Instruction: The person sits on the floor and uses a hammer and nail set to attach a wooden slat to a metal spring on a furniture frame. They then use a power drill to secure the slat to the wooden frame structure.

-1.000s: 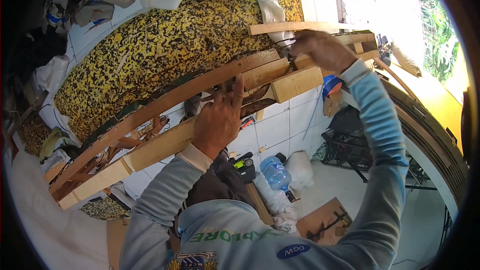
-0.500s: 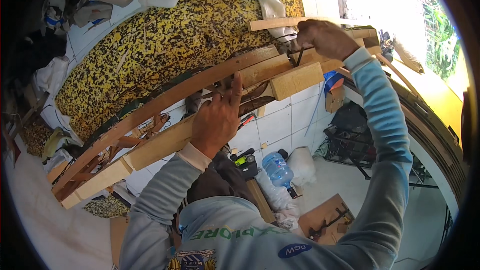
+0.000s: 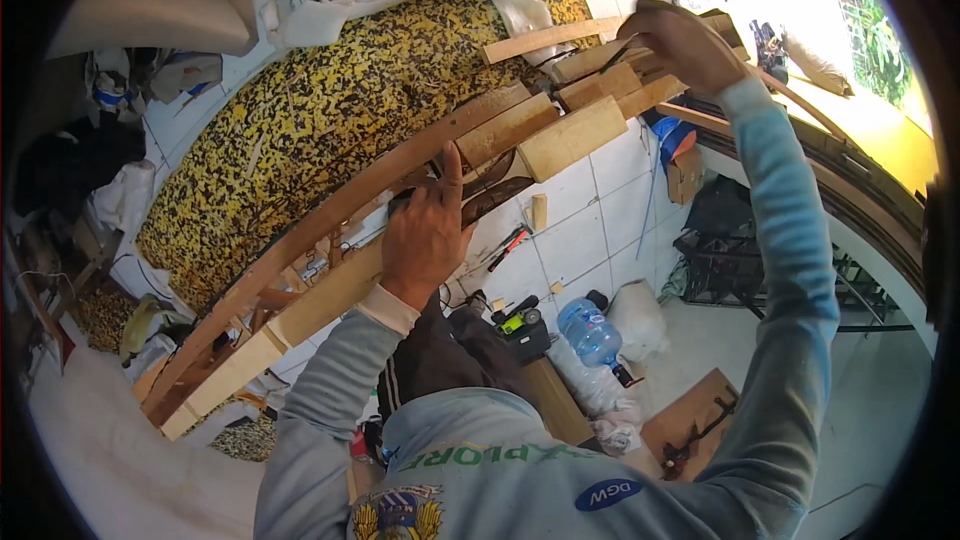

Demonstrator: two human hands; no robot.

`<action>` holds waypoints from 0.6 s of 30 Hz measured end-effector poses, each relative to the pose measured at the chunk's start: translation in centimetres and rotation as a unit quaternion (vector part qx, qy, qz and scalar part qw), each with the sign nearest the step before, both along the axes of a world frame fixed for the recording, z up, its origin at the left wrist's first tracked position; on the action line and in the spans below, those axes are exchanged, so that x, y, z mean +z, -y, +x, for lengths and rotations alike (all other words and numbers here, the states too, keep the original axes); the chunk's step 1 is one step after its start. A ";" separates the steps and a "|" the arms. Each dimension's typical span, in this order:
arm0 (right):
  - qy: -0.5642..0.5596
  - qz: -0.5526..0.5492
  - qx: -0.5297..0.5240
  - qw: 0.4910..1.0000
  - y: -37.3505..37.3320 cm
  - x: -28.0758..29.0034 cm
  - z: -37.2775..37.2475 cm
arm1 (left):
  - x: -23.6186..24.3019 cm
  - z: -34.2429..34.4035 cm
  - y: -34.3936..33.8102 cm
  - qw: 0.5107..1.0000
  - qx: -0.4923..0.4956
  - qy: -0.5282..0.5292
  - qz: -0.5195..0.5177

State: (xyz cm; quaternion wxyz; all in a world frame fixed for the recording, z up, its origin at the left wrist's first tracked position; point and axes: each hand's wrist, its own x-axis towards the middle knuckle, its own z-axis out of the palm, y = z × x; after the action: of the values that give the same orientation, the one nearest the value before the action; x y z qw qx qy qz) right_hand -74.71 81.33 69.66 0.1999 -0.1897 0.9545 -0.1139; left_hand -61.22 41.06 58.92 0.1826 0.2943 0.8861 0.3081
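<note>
A long wooden frame [image 3: 330,190], with a curved brown rail and pale blocks along it, runs from the lower left to the upper right. My left hand [image 3: 422,245] is closed over its near rail, the index finger stretched up beside a pale block [image 3: 510,128]. Farther right, above the frame, my right hand [image 3: 690,48] is closed and blurred. A thin dark rod-like tool [image 3: 618,52] sticks out of this fist toward the blocks; its kind is unclear. The large near block [image 3: 573,138] lies between my hands.
Behind the frame lies a yellow-and-black speckled foam sheet [image 3: 350,80], with a loose wood strip [image 3: 550,40] near its right end. On the tiled floor are a blue water jug [image 3: 590,332], a green-and-black tool [image 3: 520,322] and a brown board [image 3: 690,425].
My right hand has lifted up and to the right with the dark tool, which has come away from the gap between the blocks. My left hand stays on the frame. The whole view has shifted slightly.
</note>
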 end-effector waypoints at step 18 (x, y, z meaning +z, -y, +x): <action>-0.043 -0.096 -0.220 0.970 15.6 2.9 27.5 | 7.3 8.2 0.9 0.986 -0.116 0.119 0.017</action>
State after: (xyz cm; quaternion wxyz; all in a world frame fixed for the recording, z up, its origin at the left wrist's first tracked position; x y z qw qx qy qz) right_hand -47.23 65.72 72.55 0.1090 0.0016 0.9651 -0.2382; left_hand -53.03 40.15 66.24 0.3166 0.3596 0.8124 0.3324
